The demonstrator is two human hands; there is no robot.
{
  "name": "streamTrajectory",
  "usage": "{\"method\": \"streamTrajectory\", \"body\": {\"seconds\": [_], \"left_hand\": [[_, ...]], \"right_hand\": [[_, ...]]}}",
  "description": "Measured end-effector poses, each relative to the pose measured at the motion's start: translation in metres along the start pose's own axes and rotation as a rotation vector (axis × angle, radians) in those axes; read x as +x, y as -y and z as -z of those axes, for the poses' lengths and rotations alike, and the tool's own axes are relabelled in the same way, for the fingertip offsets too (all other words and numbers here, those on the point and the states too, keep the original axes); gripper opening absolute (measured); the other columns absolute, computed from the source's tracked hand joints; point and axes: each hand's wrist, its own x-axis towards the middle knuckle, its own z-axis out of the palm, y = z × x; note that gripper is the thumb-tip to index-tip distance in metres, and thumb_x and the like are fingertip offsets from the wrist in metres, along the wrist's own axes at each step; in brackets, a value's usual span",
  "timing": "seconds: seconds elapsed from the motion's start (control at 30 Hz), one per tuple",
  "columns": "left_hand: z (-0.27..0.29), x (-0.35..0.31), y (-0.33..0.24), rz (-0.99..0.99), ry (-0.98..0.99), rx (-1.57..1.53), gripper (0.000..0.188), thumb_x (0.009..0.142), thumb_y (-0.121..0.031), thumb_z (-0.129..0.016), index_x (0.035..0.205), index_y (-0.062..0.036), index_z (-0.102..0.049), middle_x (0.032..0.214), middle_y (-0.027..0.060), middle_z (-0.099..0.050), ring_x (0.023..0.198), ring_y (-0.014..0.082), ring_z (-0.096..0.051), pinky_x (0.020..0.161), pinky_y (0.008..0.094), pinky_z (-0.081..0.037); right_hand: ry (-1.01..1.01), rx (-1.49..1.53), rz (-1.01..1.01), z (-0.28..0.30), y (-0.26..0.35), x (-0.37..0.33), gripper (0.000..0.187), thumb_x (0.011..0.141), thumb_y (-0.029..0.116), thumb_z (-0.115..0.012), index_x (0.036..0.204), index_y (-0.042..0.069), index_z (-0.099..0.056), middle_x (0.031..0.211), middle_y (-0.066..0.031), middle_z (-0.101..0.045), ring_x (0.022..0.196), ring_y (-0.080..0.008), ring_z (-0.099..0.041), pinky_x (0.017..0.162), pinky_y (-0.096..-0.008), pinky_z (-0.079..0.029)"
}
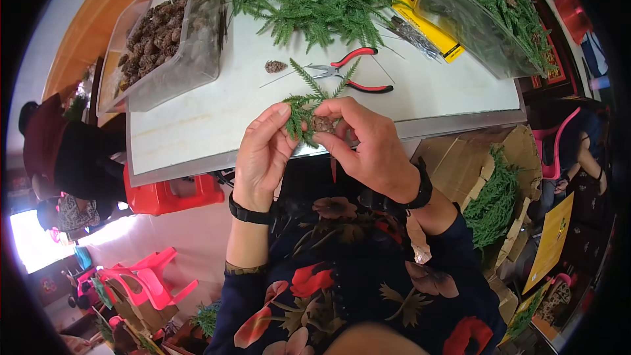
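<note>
My left hand (266, 148) pinches a green artificial fir sprig (300, 118) near the table's front edge. Between the fingers of my right hand (368, 141) is a small brown pine cone (323, 124), held against the sprig. Where cone and sprig meet is partly hidden by my fingers. Just beyond my hands, pliers with red and black handles (351, 72) lie spread on the white table (181, 135). To their left rests a loose pine cone (275, 66), with thin wires close by.
At the left a clear plastic bin (164, 82) holds many pine cones (152, 39). Green sprigs (315, 6) pile up at the back. A yellow packet (430, 23) with wires lies beside another clear bin (473, 36) of greenery. A cardboard box (453, 158) stands right; a red stool (174, 194), left.
</note>
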Motion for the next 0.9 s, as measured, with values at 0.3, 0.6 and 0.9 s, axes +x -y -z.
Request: {"method": "streamTrajectory", "body": {"seconds": [0.3, 0.6, 0.9], "left_hand": [[-0.009, -0.006, 0.010, -0.056, -0.072, 0.238, 0.020, 0.091, -0.006, -0.062, 0.107, 0.0043, -0.066, 0.092, 0.0056, -0.067, 0.073, 0.0086, -0.059, 0.066, 0.0189, -0.048], [-0.021, -0.013, 0.025, -0.500, -0.090, 0.691, 0.018, 0.087, 0.001, -0.065, 0.104, 0.0007, -0.068, 0.088, 0.0016, -0.066, 0.076, 0.0056, -0.055, 0.066, 0.0196, -0.044], [-0.026, -0.013, 0.042, -0.583, -0.125, 0.811, 0.015, 0.086, 0.004, -0.062, 0.101, 0.0027, -0.064, 0.087, 0.0023, -0.064, 0.082, 0.0051, -0.056, 0.071, 0.0186, -0.045]], "right_hand": [[-0.066, 0.056, -0.031, -0.005, 0.001, 0.002, 0.026, 0.080, 0.003, -0.072, 0.102, 0.003, -0.058, 0.081, -0.0059, -0.066, 0.061, -0.0101, -0.061, 0.054, -0.0226, -0.048], [-0.114, 0.075, 0.016, -0.012, -0.008, -0.004, 0.025, 0.078, 0.002, -0.075, 0.094, 0.002, -0.057, 0.076, -0.0037, -0.063, 0.060, -0.0089, -0.058, 0.054, -0.0218, -0.047], [-0.079, 0.190, -0.077, -0.011, -0.013, -0.014, 0.025, 0.076, 0.002, -0.076, 0.089, 0.002, -0.054, 0.072, -0.0019, -0.058, 0.058, -0.0086, -0.053, 0.054, -0.0215, -0.044]]}}
